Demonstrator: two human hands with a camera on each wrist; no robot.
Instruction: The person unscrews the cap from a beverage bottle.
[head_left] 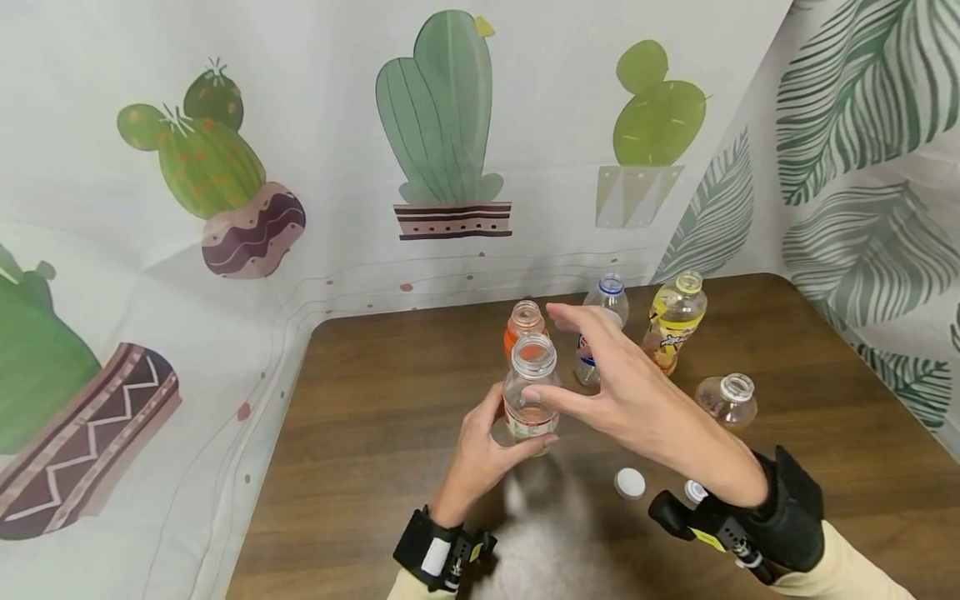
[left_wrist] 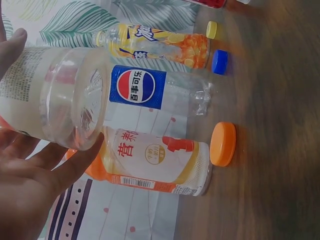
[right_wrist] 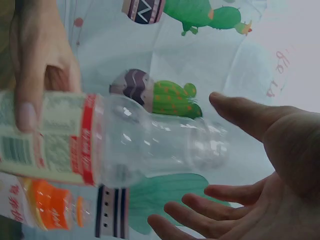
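My left hand (head_left: 480, 454) grips the lower part of a clear plastic bottle (head_left: 534, 360) with a cream and red label, held upright. In the left wrist view, the base of the bottle (left_wrist: 87, 100) is lifted off the table. No cap covers its mouth in the head view. Beside its neck, my right hand (head_left: 626, 379) has its thumb and fingers spread apart, holding nothing. The right wrist view shows a gap between that hand (right_wrist: 270, 180) and the bottle neck (right_wrist: 200, 145). Behind the held bottle stands an orange-topped bottle (head_left: 523, 317), partly hidden.
A Pepsi bottle (left_wrist: 137, 87), a yellow-labelled bottle (head_left: 678, 312) and a squat clear bottle (head_left: 727, 404) stand on the wooden table (head_left: 360, 433). A white cap (head_left: 630, 483) lies nearer me. Orange (left_wrist: 223, 144), blue (left_wrist: 219, 62) and yellow caps (left_wrist: 212, 30) lie before the bottles.
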